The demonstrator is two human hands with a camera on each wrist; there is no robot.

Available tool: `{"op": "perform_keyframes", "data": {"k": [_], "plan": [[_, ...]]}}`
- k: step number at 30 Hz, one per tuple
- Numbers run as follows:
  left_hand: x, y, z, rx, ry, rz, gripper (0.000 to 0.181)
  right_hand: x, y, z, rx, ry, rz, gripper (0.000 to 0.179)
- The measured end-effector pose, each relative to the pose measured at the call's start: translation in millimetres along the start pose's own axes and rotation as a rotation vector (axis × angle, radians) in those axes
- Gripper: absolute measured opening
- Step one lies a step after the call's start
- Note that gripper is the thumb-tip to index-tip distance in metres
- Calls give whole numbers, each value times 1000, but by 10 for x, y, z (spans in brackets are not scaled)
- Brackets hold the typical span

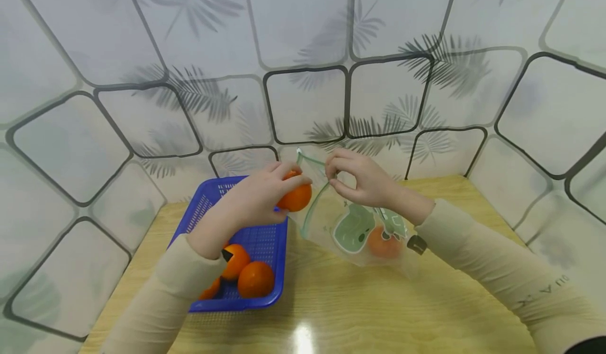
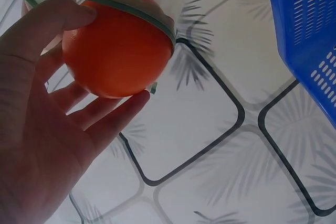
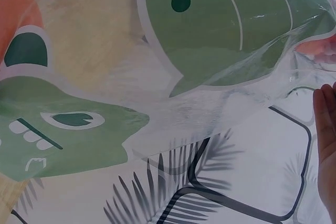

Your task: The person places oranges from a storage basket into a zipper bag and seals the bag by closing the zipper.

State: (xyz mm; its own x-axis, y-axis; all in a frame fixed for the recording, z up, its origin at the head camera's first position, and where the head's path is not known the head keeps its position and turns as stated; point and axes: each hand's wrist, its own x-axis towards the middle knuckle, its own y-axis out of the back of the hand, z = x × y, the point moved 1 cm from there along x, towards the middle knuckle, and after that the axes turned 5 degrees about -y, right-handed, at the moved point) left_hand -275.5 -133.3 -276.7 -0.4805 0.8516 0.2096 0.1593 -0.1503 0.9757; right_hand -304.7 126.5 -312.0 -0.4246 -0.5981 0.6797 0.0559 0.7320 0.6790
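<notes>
My left hand grips an orange at the mouth of a clear plastic bag with green cartoon prints. In the left wrist view, the bag's green rim crosses in front of the orange, and the thumb lies near that rim. The right hand pinches the upper rim of the bag between thumb and fingers, and the mouth gapes toward the left. Inside the bag's far end rests another orange. The right wrist view shows mostly the printed plastic, with part of a hand at its right edge.
A blue perforated basket stands left of the bag on a wooden table. Several oranges lie at its near end, partly hidden by the left forearm. Behind the table rises a patterned backdrop of leaves and dark outlines.
</notes>
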Motion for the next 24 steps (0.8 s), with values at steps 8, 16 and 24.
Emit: {"op": "perform_keyframes", "data": {"k": [8, 16, 24], "plan": [[8, -41, 10, -16, 27, -38, 70, -4, 3, -11, 7, -7, 6, 13], [6, -43, 11, -27, 41, -68, 69, -9, -7, 5, 8, -20, 5, 12], [6, -43, 16, -28, 29, -67, 68, -7, -17, 26, 12, -19, 24, 12]]}}
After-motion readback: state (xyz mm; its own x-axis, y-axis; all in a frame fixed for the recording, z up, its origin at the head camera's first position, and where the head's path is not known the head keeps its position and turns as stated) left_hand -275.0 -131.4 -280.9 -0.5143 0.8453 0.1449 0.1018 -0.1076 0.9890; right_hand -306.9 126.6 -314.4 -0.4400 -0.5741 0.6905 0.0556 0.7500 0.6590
